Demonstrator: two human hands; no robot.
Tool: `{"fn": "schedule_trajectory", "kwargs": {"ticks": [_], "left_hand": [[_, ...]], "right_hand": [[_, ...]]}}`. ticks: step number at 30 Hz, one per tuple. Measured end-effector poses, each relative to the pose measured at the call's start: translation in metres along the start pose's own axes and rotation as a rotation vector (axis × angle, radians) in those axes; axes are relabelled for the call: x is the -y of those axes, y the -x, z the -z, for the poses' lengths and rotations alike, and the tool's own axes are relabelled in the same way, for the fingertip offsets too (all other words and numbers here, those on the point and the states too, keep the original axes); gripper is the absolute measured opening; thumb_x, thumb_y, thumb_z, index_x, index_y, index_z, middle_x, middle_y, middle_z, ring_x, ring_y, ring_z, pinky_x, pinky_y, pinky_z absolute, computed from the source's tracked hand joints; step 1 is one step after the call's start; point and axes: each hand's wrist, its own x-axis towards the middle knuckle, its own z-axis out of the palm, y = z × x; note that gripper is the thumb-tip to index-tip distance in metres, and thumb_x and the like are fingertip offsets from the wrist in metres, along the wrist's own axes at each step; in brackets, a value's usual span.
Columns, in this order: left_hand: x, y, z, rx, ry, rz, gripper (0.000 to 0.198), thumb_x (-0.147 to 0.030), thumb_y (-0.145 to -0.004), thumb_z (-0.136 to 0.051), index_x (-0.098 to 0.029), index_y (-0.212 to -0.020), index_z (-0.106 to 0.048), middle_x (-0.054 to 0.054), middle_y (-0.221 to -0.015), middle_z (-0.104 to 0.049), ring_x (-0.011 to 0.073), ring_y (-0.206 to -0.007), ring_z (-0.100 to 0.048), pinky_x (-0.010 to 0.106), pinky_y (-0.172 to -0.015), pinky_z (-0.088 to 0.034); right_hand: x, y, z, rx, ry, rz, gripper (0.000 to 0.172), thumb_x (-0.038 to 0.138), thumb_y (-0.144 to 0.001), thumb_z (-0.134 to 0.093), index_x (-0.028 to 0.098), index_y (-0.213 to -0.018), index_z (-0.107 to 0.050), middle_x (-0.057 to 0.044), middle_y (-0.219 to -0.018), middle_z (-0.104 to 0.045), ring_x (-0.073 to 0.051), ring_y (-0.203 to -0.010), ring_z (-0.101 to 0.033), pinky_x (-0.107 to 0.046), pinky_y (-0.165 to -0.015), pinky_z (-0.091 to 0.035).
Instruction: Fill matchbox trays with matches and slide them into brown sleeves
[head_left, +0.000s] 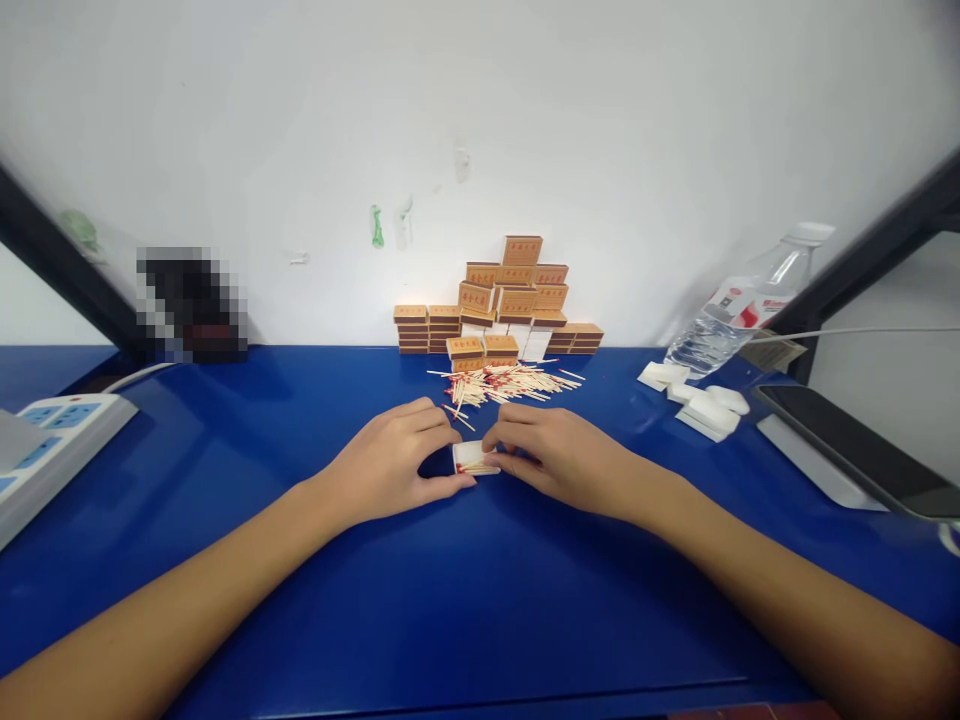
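A small white matchbox tray lies on the blue table, with a few red-tipped matches along its near side. My left hand curves around the tray's left end, thumb at the near edge and fingers at the far edge, holding it. Over the right end of the tray, my right hand has its fingertips pinched together at the matches inside; they hide that end. Just beyond both hands spreads a loose pile of matches, heads pointing in mixed directions.
Behind the pile, orange matchboxes are stacked against the wall. White trays, a tilted plastic bottle and a phone are on the right. A power strip sits at the left, with a blurred dark object behind it.
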Motion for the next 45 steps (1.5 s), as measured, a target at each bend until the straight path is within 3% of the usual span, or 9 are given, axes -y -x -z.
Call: {"fn": "schedule_trajectory", "kwargs": {"ticks": [11,20,24,29,38,42,45], "left_hand": [[-0.001,-0.001,0.001,-0.008,0.023,0.035,0.025,-0.042,-0.096,-0.071,-0.018,-0.103,-0.074,0.007,-0.094,-0.073,0.0225,-0.089,-0.066,0.037,-0.080,-0.056],[0.001,-0.001,0.001,-0.035,-0.008,0.091,0.025,-0.042,-0.095,-0.072,-0.018,-0.103,-0.072,0.006,-0.095,-0.074,0.0233,-0.090,-0.066,0.037,-0.079,-0.055],[0.002,0.000,0.000,-0.049,-0.008,0.097,0.027,-0.044,-0.095,-0.072,-0.018,-0.103,-0.070,0.007,-0.098,-0.074,0.0233,-0.091,-0.066,0.036,-0.078,-0.055],[0.002,0.001,-0.003,-0.037,0.012,0.068,0.026,-0.042,-0.094,-0.074,-0.017,-0.101,-0.069,0.006,-0.097,-0.074,0.0229,-0.091,-0.065,0.036,-0.079,-0.055],[0.001,0.001,-0.004,-0.036,0.009,0.077,0.027,-0.042,-0.094,-0.074,-0.017,-0.100,-0.070,0.005,-0.094,-0.073,0.0225,-0.089,-0.064,0.035,-0.078,-0.053],[0.000,0.002,-0.006,-0.023,0.004,0.098,0.029,-0.045,-0.094,-0.073,-0.017,-0.099,-0.070,0.005,-0.093,-0.073,0.0226,-0.089,-0.065,0.035,-0.078,-0.052],[-0.001,0.002,-0.006,-0.010,-0.001,0.098,0.029,-0.046,-0.094,-0.073,-0.017,-0.097,-0.070,0.005,-0.095,-0.073,0.0228,-0.089,-0.065,0.036,-0.078,-0.053]], "right_hand": [[-0.001,-0.002,-0.003,-0.031,-0.125,-0.014,0.012,0.020,-0.102,-0.062,0.018,-0.099,-0.073,-0.003,-0.090,-0.062,-0.013,-0.073,-0.054,-0.027,-0.066,-0.039],[-0.017,-0.003,0.015,-0.131,-0.274,-0.067,0.014,0.029,-0.098,-0.069,0.019,-0.091,-0.076,-0.001,-0.078,-0.062,-0.014,-0.071,-0.054,-0.027,-0.065,-0.043],[-0.015,-0.004,0.008,-0.089,-0.381,-0.070,0.012,0.028,-0.097,-0.069,0.019,-0.094,-0.075,0.000,-0.078,-0.061,-0.013,-0.068,-0.053,-0.026,-0.063,-0.043],[-0.006,-0.007,-0.005,-0.057,-0.328,-0.078,0.012,0.023,-0.100,-0.062,0.018,-0.094,-0.072,0.001,-0.079,-0.062,-0.012,-0.067,-0.053,-0.026,-0.064,-0.041],[-0.005,-0.007,-0.013,-0.153,-0.277,-0.100,0.011,0.023,-0.097,-0.064,0.019,-0.091,-0.072,0.000,-0.080,-0.063,-0.012,-0.068,-0.054,-0.025,-0.065,-0.040],[-0.003,-0.030,-0.004,-0.318,-0.164,-0.319,0.033,0.038,-0.098,-0.064,0.019,-0.071,-0.067,0.001,-0.065,-0.060,-0.013,-0.059,-0.052,-0.027,-0.058,-0.036],[0.004,-0.063,0.005,-0.248,0.030,-0.505,0.044,0.049,-0.097,-0.061,0.019,-0.065,-0.064,-0.004,-0.065,-0.066,-0.016,-0.059,-0.058,-0.029,-0.057,-0.036]]}}
